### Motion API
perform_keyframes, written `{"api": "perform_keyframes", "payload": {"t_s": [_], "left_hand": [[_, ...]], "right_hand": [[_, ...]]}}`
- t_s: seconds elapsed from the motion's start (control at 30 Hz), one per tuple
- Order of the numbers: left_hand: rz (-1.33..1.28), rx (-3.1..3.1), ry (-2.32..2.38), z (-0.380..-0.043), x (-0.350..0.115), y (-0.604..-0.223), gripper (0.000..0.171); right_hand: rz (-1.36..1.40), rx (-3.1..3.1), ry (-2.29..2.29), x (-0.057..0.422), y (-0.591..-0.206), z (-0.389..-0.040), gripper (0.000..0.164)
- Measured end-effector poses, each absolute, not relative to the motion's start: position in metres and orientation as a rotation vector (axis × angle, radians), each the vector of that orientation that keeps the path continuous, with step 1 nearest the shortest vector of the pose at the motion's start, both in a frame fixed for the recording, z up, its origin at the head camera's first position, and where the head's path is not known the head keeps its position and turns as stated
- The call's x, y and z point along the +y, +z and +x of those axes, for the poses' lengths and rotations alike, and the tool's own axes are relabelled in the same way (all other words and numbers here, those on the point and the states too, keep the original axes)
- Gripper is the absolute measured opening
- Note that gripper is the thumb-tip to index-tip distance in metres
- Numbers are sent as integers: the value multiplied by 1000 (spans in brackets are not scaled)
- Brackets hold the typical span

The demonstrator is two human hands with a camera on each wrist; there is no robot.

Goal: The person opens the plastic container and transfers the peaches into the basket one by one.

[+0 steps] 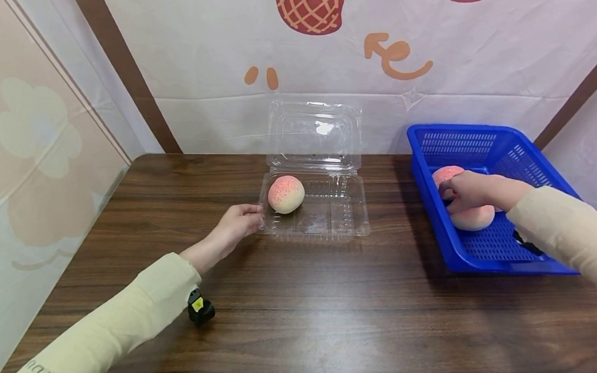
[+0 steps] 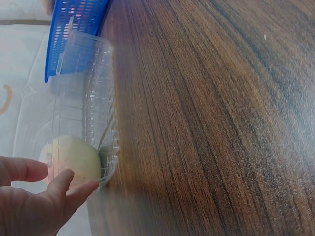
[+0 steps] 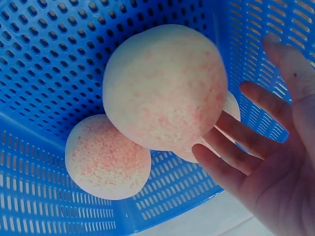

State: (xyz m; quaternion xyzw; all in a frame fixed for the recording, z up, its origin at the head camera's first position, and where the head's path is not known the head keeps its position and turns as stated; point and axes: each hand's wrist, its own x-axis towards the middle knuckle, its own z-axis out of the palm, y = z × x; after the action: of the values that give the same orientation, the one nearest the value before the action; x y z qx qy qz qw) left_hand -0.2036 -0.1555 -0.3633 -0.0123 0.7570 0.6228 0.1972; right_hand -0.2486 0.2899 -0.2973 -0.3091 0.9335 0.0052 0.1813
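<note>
A clear plastic clamshell box (image 1: 329,231) lies on the table with its lid (image 1: 315,132) raised against the backdrop. One pink-and-cream peach (image 1: 285,195) sits in its left end. My left hand (image 1: 239,222) pinches the box's left rim; in the left wrist view its thumb and fingers are at that end, beside the peach. My right hand (image 1: 464,190) is down inside the blue basket (image 1: 439,239), among the peaches. In the right wrist view its fingers are spread, with fingertips right at the side of the largest-looking peach (image 3: 165,88). Another peach (image 3: 108,157) lies beside it, and a third is partly hidden behind.
The wood-grain table (image 1: 311,327) runs between the box and the basket and out in front of both. A printed cloth backdrop (image 1: 208,123) hangs along the table's far edge. A small black device (image 1: 200,307) is strapped at the left wrist.
</note>
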Motion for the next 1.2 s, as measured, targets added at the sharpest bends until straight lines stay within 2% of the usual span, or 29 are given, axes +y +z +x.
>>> {"api": "perform_keyframes", "payload": {"t_s": [0.23,0.43,0.83,1.2], "left_hand": [[-35,2120,1745,-203,-155,-364,45],[-34,2122,1742,-203,-155,-362,46],[-34,2124,1745,-202,-155,-362,45],[-33,2122,1743,-203,-156,-363,46]], "right_hand": [[-826,2655,30,288,-292,-252,28],[-765,2693,-18,286,-284,-253,22],[-736,2705,11,281,-269,-255,39],[-810,2731,65,274,-259,-257,31]]}}
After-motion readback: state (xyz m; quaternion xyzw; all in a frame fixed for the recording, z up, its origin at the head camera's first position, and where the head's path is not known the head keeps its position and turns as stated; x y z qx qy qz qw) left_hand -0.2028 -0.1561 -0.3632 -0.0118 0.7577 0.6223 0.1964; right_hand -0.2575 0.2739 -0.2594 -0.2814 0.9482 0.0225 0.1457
